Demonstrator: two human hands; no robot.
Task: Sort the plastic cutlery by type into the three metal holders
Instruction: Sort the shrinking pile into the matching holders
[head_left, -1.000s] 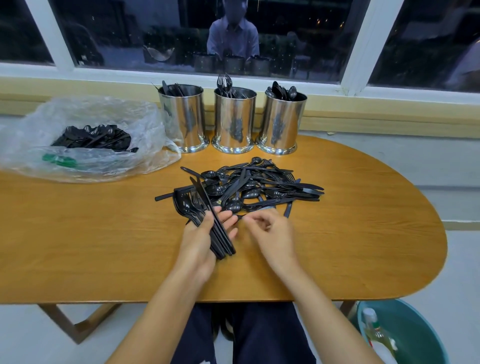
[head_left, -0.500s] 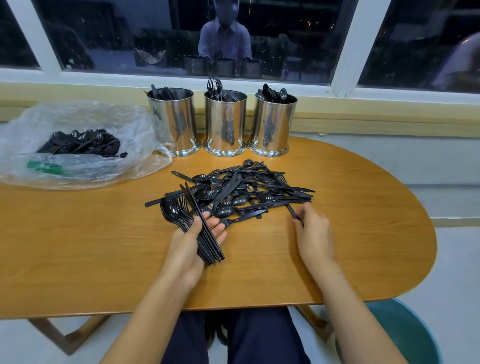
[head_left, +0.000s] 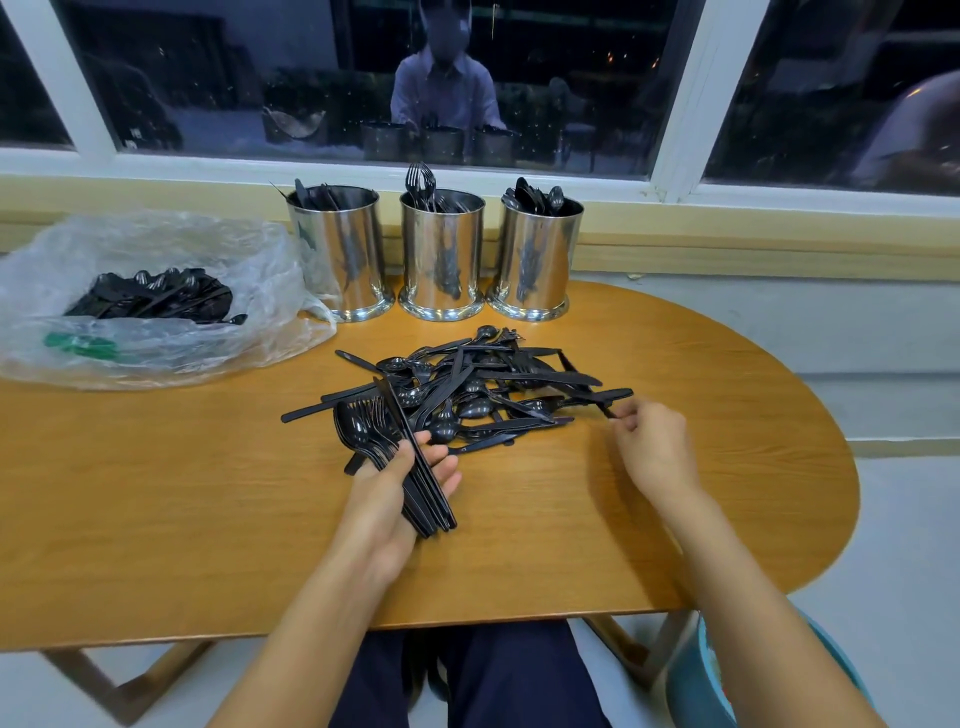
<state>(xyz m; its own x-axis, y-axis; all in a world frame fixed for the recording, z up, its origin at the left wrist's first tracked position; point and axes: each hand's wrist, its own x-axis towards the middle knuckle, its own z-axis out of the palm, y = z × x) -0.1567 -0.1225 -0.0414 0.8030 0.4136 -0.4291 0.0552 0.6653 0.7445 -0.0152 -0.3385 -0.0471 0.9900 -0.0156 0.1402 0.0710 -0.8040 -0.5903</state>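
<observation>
**Head view.** The left hand (head_left: 387, 499) curls its fingers and thumb round a bundle of black plastic forks, spoons and knives (head_left: 371, 431). The heads of the bundle fan out toward the far left over the oval wooden table (head_left: 156, 519). The right hand (head_left: 655, 449), slightly blurred, has its fingers bent. Its thumb and forefinger pinch the near end of a slender black plastic piece (head_left: 607, 409) at the right edge of the loose pile of black plastic cutlery (head_left: 483, 387); the type of this piece cannot be told. The pile lies mid-table, between the hands and three shiny cylindrical metal holders that stand in a row at the far edge. The left holder (head_left: 340, 249) contains dark pieces of unclear type, the middle holder (head_left: 441, 254) forks with tines upward, and the right holder (head_left: 535, 254) spoons with bowls upward. Beside the left holder, a crumpled clear plastic bag (head_left: 171, 239) contains more black cutlery (head_left: 150, 297). A teal bucket (head_left: 693, 680) stands on the floor at lower right.
</observation>
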